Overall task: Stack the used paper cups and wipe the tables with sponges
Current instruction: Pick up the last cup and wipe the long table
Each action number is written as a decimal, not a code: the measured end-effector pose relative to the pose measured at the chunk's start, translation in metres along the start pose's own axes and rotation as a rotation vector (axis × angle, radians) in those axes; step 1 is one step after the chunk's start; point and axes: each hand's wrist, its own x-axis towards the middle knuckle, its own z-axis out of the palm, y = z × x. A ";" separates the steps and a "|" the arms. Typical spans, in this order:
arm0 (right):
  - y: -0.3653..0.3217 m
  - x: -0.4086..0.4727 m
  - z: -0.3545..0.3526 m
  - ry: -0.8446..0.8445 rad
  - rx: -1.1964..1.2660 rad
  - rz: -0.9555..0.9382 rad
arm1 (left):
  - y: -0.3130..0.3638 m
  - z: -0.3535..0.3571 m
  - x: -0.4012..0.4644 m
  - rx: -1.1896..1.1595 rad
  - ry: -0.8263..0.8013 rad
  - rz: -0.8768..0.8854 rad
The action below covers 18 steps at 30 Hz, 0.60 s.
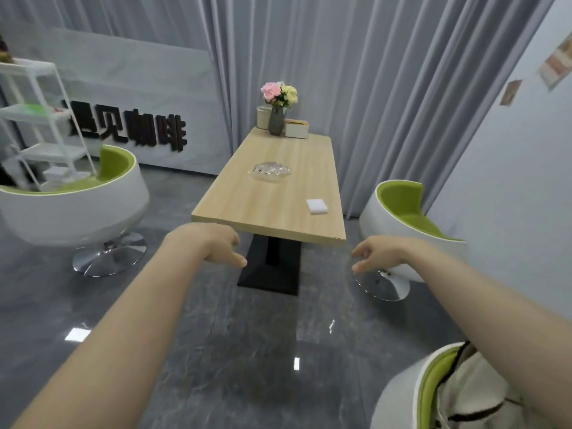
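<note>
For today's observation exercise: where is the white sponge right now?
In the head view the white sponge lies on the wooden table, near its front right corner, nearer than the clear glass dish and untouched by either hand.

near table (247,205) half bare but for sponge (317,206), crumpled plastic (270,171) mid-table, vase (276,120) at far end

Light wood-grain table (272,193) on black base (272,267); white sponge (317,207). White chairs (77,209) with green lining, chrome feet. Grey marbled floor (247,351), pale grey curtain (371,72), pink and yellow flowers (279,91) in grey vase (276,121).
</note>
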 end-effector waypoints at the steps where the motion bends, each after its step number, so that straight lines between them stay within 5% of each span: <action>1: 0.006 0.018 -0.010 0.010 -0.017 -0.006 | 0.003 -0.009 0.021 -0.015 0.003 -0.006; 18: 0.019 0.291 -0.093 0.036 -0.036 -0.074 | -0.019 -0.089 0.293 -0.117 0.081 -0.048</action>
